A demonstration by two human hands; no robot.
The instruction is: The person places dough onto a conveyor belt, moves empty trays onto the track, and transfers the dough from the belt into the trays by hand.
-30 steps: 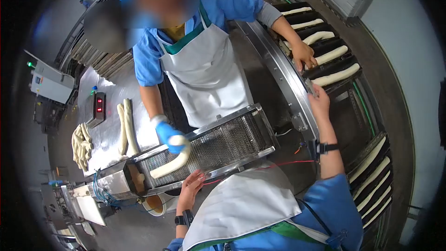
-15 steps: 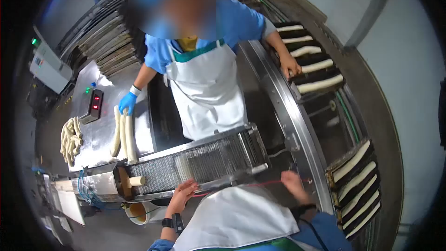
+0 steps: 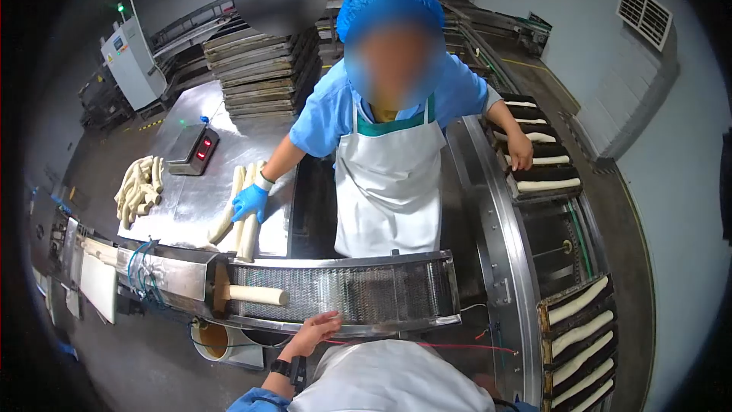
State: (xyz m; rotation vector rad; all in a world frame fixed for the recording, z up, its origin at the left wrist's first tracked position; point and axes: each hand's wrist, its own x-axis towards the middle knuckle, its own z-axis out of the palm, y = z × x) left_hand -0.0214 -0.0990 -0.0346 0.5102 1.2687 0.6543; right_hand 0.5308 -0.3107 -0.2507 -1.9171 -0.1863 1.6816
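Observation:
A thick roll of dough [image 3: 259, 295] lies on the metal mesh conveyor [image 3: 366, 290], its left end at the machine outlet [image 3: 219, 290]. My left hand [image 3: 314, 333] is at the conveyor's near edge, right of the roll and apart from it. Its fingers are stretched out and hold nothing. Low beside my apron, my right hand [image 3: 484, 383] shows only as a dim smear, so its fingers cannot be made out. Across the conveyor, a co-worker's blue-gloved hand [image 3: 250, 202] rests on several long dough strips [image 3: 245, 233] on the steel table [image 3: 179, 243].
The co-worker's bare hand [image 3: 521, 151] touches a dark tray of dough strips [image 3: 545, 185]. Another filled tray [image 3: 581, 297] sits on the right-hand rail line. A scale [image 3: 194, 149] and a dough heap [image 3: 139, 191] are on the table. A bucket [image 3: 216, 342] stands below the conveyor.
The dough roll reaches farther right out of the outlet. My view has tilted up. My right hand has dropped low and become blurred; my left stays by the conveyor edge.

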